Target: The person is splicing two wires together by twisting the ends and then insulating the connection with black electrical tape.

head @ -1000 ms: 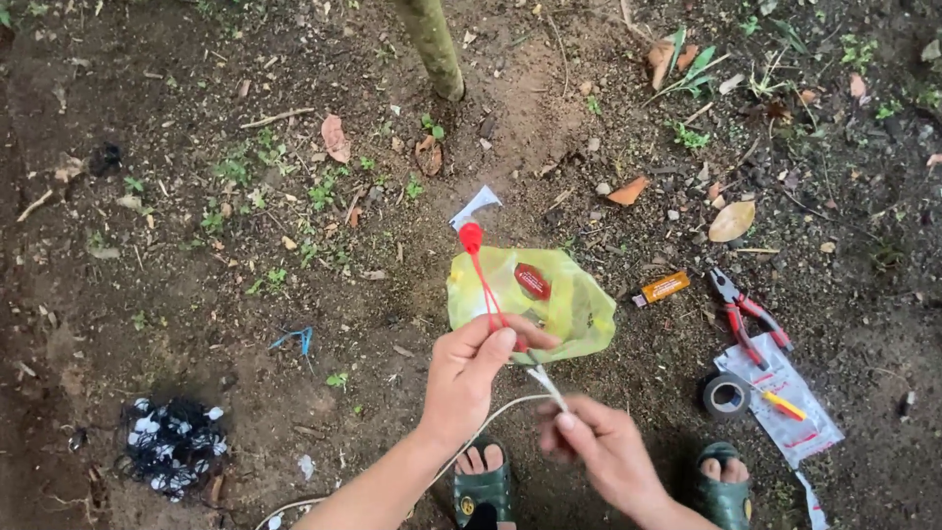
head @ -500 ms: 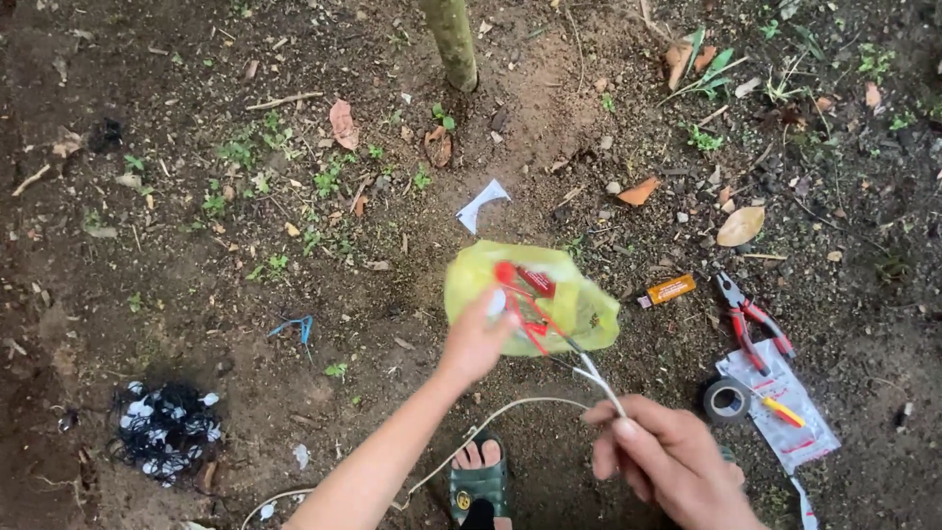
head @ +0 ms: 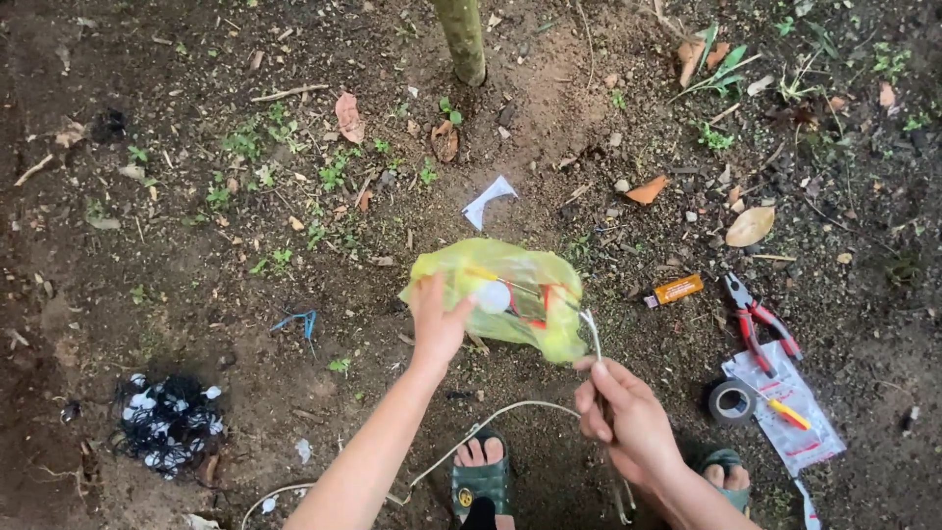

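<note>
My left hand (head: 437, 322) grips the left edge of a yellow-green plastic bag (head: 530, 329) that lies on the bare soil. A red tool (head: 548, 299) and a small white round thing (head: 492, 295) show through the bag beside my fingers. My right hand (head: 628, 424) is closed on a white cable (head: 491, 414). The cable's stripped end (head: 592, 329) sticks up next to the bag's right edge. From my fist the cable runs down and left across the ground, past my feet.
Right of the bag lie an orange lighter-like thing (head: 679, 289), red-handled pliers (head: 756, 319), a black tape roll (head: 731, 400) and a clear packet (head: 785, 412) with a small screwdriver. A thin trunk (head: 461, 39) stands ahead. A black-and-white bundle (head: 167, 422) lies left. My sandalled feet (head: 481, 471) are below.
My left hand carried the red tool forward from above the cable to the bag; the tool now lies in the bag. My right hand stayed closed on the cable and shifted right.
</note>
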